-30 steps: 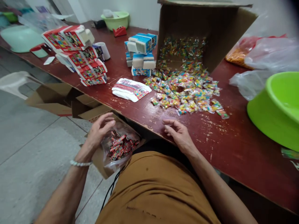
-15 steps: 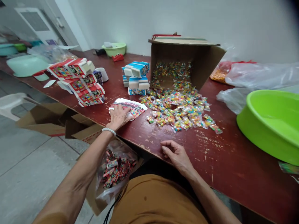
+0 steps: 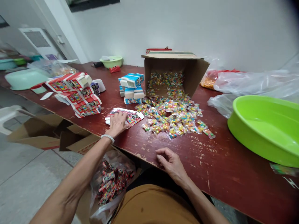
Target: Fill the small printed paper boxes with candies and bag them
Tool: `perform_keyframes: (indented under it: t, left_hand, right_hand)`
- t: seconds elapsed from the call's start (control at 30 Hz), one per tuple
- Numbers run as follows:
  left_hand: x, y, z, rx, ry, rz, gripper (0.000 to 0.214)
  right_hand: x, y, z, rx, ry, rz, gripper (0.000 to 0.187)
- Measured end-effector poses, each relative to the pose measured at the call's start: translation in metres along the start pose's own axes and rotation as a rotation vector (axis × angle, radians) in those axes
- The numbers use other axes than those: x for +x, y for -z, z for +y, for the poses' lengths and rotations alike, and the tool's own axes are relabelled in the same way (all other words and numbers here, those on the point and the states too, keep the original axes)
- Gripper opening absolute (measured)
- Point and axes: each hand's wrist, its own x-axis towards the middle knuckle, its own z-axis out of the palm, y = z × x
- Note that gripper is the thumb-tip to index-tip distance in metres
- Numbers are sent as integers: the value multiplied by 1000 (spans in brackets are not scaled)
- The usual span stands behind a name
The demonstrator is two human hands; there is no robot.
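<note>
My left hand [image 3: 118, 123] lies palm down on a flat, red-and-white printed carton [image 3: 134, 118], possibly a small stack of them, with its fingers spread over the top. At the table's front edge, my right hand [image 3: 171, 163] rests with fingers loosely bent, thumb apart and nothing between them. Beyond both hands spreads a pile of clear-wrapped colourful candies [image 3: 171, 116]. They spill out of a cardboard box [image 3: 198, 73] tipped on its side.
Red cartons [image 3: 78, 93] stand stacked at left, blue cartons [image 3: 132, 85] behind the flat carton. A green basin [image 3: 257, 137] sits at right beside plastic bags [image 3: 247, 81]. Below the table edge, an open bag holds red-and-black packets [image 3: 114, 180]. Cardboard boxes [image 3: 39, 133] lie on the floor.
The camera view has tilted up and shifted slightly, so the table things appear lower. Both hands keep nearly the same places, the left still on the flat carton.
</note>
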Motion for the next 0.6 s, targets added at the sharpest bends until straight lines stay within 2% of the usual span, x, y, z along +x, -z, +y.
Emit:
perform_keyframes:
  t: [0.07, 0.13, 0.2, 0.27, 0.3, 0.4, 0.47, 0.53, 0.6]
  left_hand:
    - [-3, 1, 0, -130, 66, 33, 24]
    - [-16, 3, 2, -273, 134, 66, 22]
    - [-43, 6, 11, -409, 178, 84, 26]
    - [-82, 9, 25, -546, 187, 33, 30]
    - [-104, 10, 35, -644, 178, -38, 33]
    - [-159, 10, 65, -1282, 210, -637, 41]
    - [-179, 8, 82, -1593, 207, -885, 56]
    - [-186, 5, 92, -1752, 181, -985, 64]
    - [-186, 3, 98, -1758, 164, -986, 63]
  right_hand:
    - [1, 0, -3, 88, -66, -3, 25]
    - [2, -1, -8, 211, -132, 17, 33]
    - [6, -4, -14, 315, -138, 77, 46]
    - [9, -9, -23, 401, -75, 127, 58]
    - [11, -12, -27, 440, -36, 125, 59]
    - [10, -21, -42, 484, 14, 35, 45]
    - [5, -24, -51, 465, -14, -72, 37]
    - [-2, -23, -58, 466, -32, -184, 35]
    - [-9, -19, -62, 485, -17, -261, 36]
